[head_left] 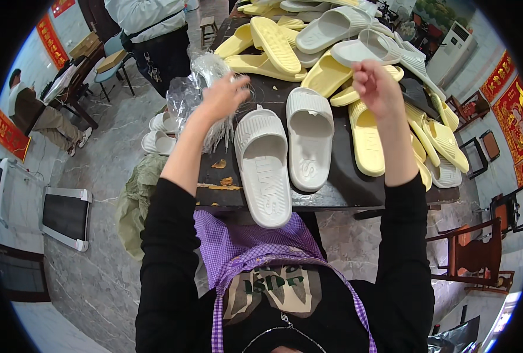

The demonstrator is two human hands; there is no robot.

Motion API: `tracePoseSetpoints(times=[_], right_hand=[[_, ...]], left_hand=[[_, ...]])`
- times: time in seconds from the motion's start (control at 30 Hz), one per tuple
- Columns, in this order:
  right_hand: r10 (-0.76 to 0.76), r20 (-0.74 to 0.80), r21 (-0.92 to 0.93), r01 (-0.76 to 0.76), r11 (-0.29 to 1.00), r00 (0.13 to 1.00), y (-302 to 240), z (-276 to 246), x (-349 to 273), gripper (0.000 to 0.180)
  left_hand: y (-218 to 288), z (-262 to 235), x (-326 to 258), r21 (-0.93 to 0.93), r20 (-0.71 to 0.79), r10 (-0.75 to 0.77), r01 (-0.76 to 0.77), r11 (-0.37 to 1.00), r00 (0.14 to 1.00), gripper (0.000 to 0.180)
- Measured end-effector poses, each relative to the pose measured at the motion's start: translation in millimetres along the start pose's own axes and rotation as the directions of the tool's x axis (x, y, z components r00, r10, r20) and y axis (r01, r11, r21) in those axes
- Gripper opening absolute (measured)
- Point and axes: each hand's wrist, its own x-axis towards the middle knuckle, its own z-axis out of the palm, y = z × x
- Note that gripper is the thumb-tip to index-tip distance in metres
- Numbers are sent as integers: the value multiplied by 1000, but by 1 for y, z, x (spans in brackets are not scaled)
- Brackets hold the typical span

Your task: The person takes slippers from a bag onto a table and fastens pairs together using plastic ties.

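Note:
Two light grey slide sandals lie side by side before me: the nearer grey slide reaches past the table's front edge, and the other grey slide lies just right of it. My left hand, a little blurred, is over a bundle of thin clear plastic strands, its fingers apart. Whether it touches the strands cannot be told. My right hand is raised above the yellow slides at the right, fingertips pinched together. Anything between those fingertips is too small to make out.
A heap of yellow and grey slides covers the far and right parts of the dark table. A clear plastic bag hangs at its left edge. Another person stands beyond it; a wooden chair stands at right.

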Motion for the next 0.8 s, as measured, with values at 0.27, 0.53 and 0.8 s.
tracePoseSetpoints(times=[0.27, 0.53, 0.8], right_hand=[[339, 32, -65, -337, 939, 940, 80, 47, -98, 10], [432, 40, 115, -434, 894, 901, 112, 62, -124, 9], [462, 49, 117, -465, 878, 885, 120, 55, -123, 8]], left_hand=[[100, -43, -85, -754, -38, 46, -59, 654, 998, 30], [122, -25, -124, -854, -25, 0, -21, 520, 1000, 24], [120, -23, -130, -777, -197, 55, -190, 600, 979, 18]])
